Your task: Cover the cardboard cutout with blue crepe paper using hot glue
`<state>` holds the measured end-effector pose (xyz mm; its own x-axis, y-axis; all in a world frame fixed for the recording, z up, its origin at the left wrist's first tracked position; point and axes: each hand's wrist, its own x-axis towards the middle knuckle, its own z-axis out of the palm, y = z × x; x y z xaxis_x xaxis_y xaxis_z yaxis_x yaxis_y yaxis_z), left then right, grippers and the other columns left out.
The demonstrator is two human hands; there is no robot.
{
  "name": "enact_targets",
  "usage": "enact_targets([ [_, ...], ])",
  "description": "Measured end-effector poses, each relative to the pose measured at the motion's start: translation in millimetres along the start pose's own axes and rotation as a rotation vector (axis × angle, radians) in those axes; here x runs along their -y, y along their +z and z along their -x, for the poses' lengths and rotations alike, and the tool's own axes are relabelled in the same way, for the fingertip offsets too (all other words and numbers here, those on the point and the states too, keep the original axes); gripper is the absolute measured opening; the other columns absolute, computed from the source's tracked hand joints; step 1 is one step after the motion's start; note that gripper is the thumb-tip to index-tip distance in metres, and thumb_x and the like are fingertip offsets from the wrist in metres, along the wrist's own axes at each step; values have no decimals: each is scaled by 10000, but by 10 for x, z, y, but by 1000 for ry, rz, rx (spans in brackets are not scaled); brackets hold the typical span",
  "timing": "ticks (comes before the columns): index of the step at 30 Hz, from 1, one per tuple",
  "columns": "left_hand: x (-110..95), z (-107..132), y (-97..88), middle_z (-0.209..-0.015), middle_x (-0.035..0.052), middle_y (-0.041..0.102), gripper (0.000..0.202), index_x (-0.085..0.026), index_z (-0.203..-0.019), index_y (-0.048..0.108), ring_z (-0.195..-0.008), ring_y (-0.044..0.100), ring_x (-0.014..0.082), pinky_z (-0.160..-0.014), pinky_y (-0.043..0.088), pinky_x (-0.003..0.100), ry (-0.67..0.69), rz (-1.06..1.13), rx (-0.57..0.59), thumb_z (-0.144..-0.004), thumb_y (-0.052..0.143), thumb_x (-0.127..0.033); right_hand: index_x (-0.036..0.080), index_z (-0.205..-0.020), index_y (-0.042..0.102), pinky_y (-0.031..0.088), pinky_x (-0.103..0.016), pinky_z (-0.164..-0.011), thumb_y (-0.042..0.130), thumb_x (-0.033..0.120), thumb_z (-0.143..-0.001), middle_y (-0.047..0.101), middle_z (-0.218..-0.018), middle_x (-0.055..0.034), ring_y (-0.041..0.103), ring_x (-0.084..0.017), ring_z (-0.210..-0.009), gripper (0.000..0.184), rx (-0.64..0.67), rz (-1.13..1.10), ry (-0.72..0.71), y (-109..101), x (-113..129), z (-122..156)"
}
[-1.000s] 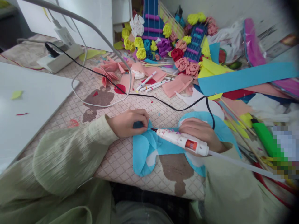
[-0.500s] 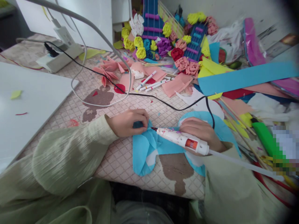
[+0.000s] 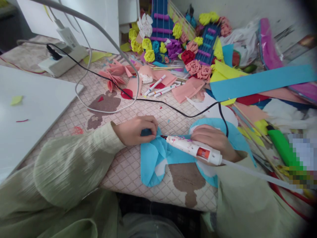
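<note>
My right hand (image 3: 210,140) is wrapped round a white glue gun (image 3: 190,148) with a long clear glue stick (image 3: 257,178) sticking out of its back end. The gun's dark nozzle points left and meets blue crepe paper (image 3: 151,162) beside my left fingertips. My left hand (image 3: 138,130) is closed, pinching the upper edge of that blue paper. Under the gun, the blue paper joins a wider blue-and-white piece (image 3: 224,124) that runs beneath my right hand. The fingers under the gun are partly hidden.
A black cord (image 3: 168,105) crosses the table behind my hands. A power strip (image 3: 61,61) and a white board (image 3: 37,99) are at left. Paper flowers (image 3: 173,49), markers (image 3: 163,90) and pink paper scraps (image 3: 189,89) lie at the back. A green bottle-like object (image 3: 284,148) is at right.
</note>
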<state>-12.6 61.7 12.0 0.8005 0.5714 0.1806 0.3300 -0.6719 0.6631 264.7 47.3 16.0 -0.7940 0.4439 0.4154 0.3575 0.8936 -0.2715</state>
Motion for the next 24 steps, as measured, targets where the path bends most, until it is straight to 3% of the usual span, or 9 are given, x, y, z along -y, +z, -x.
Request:
enact_targets([
  [12,-12,-6,-3,-874,79,581,102,-139,-759,585,-794,561,128,-709,478,234,14,6,-5,-807,500,-170,209,-661,456,448,-370,-680,387,209,-849,557,-623,-37,536,-170,-637,201,77,50,30,-47,83,-31],
  [24,-15,-5,-20,-886,83,578,110,-130,-769,591,-803,552,129,-740,465,244,21,5,16,-814,502,-176,183,-624,472,368,-350,-593,346,265,-860,514,-595,-34,461,-150,-556,280,282,202,114,-289,302,-102],
])
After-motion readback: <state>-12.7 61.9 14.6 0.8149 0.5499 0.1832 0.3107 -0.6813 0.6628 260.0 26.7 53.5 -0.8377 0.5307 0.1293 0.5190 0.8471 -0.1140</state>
